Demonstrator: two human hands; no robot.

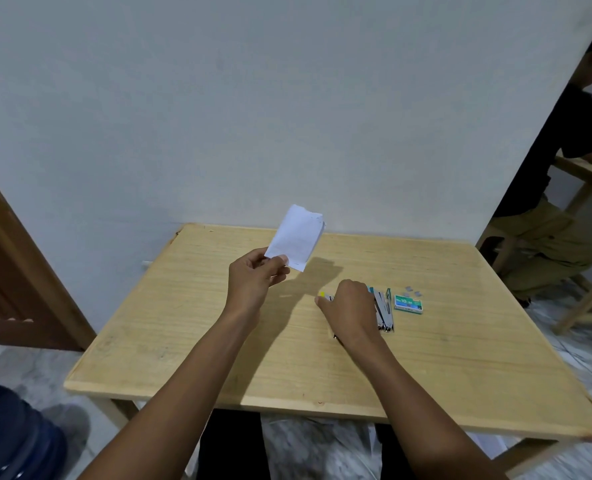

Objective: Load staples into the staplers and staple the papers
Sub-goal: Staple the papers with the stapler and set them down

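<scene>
The left hand (256, 275) pinches a small white paper slip (296, 242) by its lower corner, held up at mid-frame. The right hand (348, 306) curls down over a yellow-tipped stapler (323, 294); whether it grips, I cannot tell. Just right, on the pale wooden worktop (183, 323), lie an opened silver metal stapler (384, 311) and a green staple box (408, 304). The paper looks light and floppy, so it is best held close to the stapled edge.
</scene>
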